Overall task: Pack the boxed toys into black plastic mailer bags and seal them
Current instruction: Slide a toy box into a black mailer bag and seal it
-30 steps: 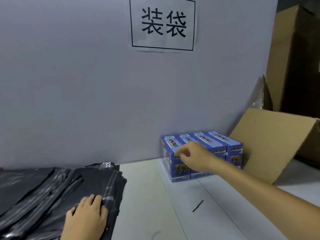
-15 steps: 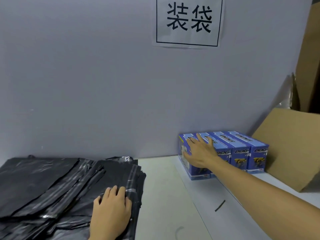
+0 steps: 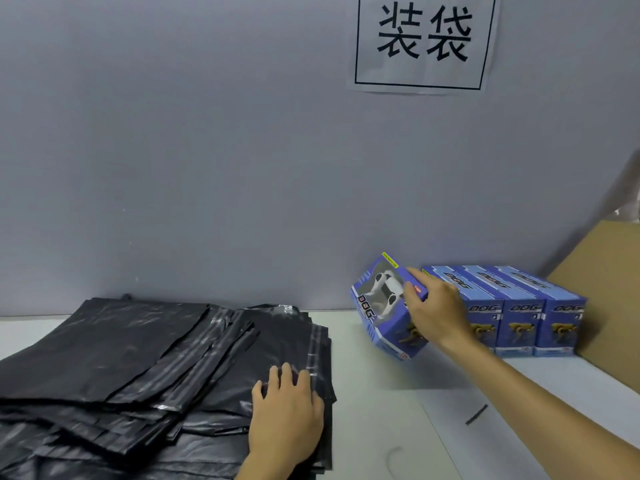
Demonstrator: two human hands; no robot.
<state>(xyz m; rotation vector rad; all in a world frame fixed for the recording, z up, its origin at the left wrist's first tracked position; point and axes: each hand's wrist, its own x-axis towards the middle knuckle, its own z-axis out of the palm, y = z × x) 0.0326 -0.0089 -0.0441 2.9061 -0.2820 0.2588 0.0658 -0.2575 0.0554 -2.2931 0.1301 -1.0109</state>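
I judge the job barely begun: nothing I see is bagged or sealed. Three blue cardboard toy boxes (image 3: 523, 313) marked "DOG" stand upright in a row against the grey back wall (image 3: 207, 168), touching one another, on the white tabletop (image 3: 374, 393). A fourth blue windowed toy box (image 3: 384, 306) is tilted away from that row, its top leaning left, its clear window showing a white toy dog; its lower edge seems just above or barely on the table, I cannot tell which.

My right hand (image 3: 438, 311) grips that tilted box, fingers curled over its top edge and thumb down its near side. So the first box is only being taken; it has yet to reach a bag.

My left hand (image 3: 285, 410) lies flat, fingers straight and together, pressing on the right part of the stack of black plastic mailer bags (image 3: 138, 368), which sits at the left of the table, well apart from the boxes. No bag is opened or separated.

Left to do, as I read it: free one bag, slip the box in, seal the flap, then the other three.
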